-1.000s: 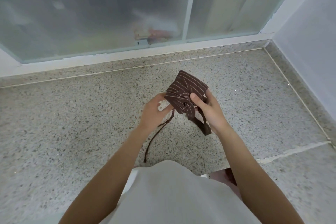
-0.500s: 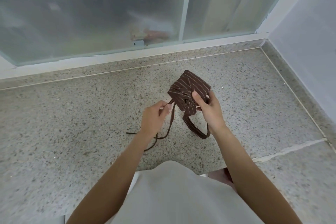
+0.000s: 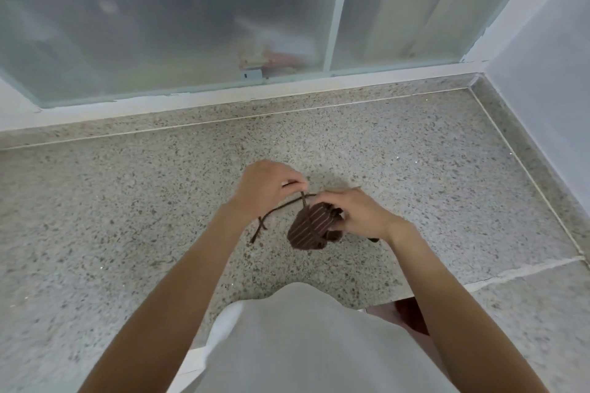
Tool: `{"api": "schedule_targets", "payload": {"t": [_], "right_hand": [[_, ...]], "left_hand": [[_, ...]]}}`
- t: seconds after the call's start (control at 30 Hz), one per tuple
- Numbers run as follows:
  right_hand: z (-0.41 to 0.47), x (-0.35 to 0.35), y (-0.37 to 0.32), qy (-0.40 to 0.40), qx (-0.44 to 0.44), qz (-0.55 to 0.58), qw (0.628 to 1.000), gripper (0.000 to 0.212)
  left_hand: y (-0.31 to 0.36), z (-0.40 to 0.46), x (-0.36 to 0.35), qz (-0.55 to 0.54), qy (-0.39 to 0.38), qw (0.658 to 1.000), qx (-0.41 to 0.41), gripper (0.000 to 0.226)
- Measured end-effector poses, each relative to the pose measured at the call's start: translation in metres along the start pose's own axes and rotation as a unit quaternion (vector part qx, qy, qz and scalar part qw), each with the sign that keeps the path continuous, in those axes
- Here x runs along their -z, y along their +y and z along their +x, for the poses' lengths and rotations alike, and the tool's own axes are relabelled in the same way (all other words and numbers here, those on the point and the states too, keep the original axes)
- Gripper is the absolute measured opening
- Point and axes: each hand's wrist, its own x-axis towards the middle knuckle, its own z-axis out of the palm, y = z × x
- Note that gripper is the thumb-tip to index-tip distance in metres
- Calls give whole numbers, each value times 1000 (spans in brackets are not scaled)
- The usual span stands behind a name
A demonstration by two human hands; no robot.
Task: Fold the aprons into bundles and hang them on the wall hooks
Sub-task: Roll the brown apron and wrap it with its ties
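A brown apron with thin pale stripes is rolled into a small bundle (image 3: 308, 230), held in the air over the speckled floor. My right hand (image 3: 354, 212) grips the bundle from the right and above, fingers curled over its top. My left hand (image 3: 266, 188) pinches the thin brown apron string (image 3: 281, 207) just left of the bundle. The string runs from the bundle to my left fingers, and its loose end (image 3: 258, 230) hangs down below them. No wall hooks are in view.
A speckled terrazzo floor (image 3: 127, 217) spreads all around. A frosted glass partition in a white frame (image 3: 191, 41) runs along the far side, and a pale wall (image 3: 549, 67) closes the right. My light-coloured clothing (image 3: 303, 344) fills the bottom centre.
The bundle has turned over and dropped lower under my right hand. My left hand rose and drew the string up and across above the bundle; the hanging loop is no longer seen.
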Motion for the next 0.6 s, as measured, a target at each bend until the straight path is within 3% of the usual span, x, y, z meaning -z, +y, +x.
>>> {"api": "schedule_targets", "payload": {"t": [0.13,0.27,0.33,0.43,0.53,0.6], "right_hand": [[-14,14,-24,36,0,327,944,47],[-18,19,-31,144,-26,517,843,59],[-17,22,-29,182,-40,559,808,64],[-17,24,-27,215,-60,569,792,45],[-16,27,-23,225,-65,578,782,75],[-17,29,-22,228,-57,584,777,82]], "left_hand": [[-3,-2,7,-235,46,968,72,10],[-17,-14,-14,-280,52,951,116,18],[-21,-19,-26,-295,60,942,149,12],[-17,-23,-31,-243,82,956,140,20],[-2,-23,-28,-303,28,943,136,24],[9,-23,-28,-369,-43,918,136,28]]}}
